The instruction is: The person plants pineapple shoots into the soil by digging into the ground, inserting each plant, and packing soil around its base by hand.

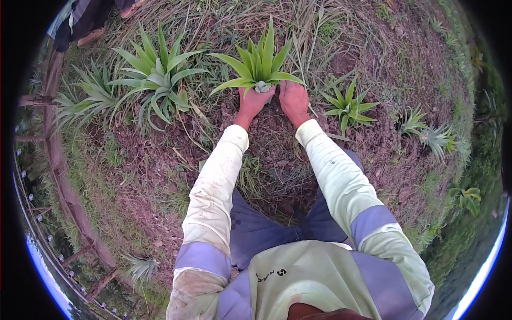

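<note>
A young pineapple plant [260, 63] with bright green, pointed leaves stands upright in front of me, its base at the soil. My left hand [256, 100] is closed around the lower part of this plant, thumb toward the pale base leaves. Just right of the base, my right hand [294, 99] is curled with its knuckles near the ground; leaves cover part of it, and what its fingers hold, if anything, is hidden. Loose reddish-brown soil [272, 128] lies below both hands.
Larger pineapple plants [157, 80] grow to the left. A smaller pineapple plant [348, 106] stands to the right, with more beyond it. Dry cut grass [224, 26] covers the ground ahead. Another person's leg [88, 21] shows at top left. A wooden rail [58, 154] runs along the left.
</note>
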Available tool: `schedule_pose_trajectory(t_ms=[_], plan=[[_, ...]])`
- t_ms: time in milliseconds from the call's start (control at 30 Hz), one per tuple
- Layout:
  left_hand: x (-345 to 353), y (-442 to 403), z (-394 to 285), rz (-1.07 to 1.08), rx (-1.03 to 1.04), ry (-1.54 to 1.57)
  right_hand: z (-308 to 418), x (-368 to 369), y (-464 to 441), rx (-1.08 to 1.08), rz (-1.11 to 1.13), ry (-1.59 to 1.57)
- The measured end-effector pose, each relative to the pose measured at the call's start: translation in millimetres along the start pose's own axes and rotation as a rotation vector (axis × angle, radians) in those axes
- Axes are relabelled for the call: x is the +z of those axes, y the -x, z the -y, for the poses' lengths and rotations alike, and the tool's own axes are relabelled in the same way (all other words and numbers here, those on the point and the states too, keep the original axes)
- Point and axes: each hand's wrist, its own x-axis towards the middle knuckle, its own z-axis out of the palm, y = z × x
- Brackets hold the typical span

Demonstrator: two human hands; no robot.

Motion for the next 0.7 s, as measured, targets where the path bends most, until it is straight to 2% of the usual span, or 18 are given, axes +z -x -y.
schedule_pose_trajectory(t_ms=[100,200,300,400,700], plan=[[1.2,1.8,2.7,0.002,0.007,-0.038,-6.3,13.0,0.0,0.043,0.075,0.068],[-2.4,-1.4,5.2,-0.017,0.035,-0.063,-17.6,35.0,-10.4,-0.055,0.11,0.062],[-1.6,-1.1,10.4,0.007,-0.068,0.0,-20.9,43.8,-17.7,-0.028,0.135,0.056],[-0.7,0.9,16.1,-0.006,-0.068,-0.024,-20.9,44.6,-21.3,0.017,0.102,-0.011],[-2.1,0.9,23.0,0.024,-0.07,-0.058,-25.1,51.9,-25.4,-0.082,0.049,0.029]])
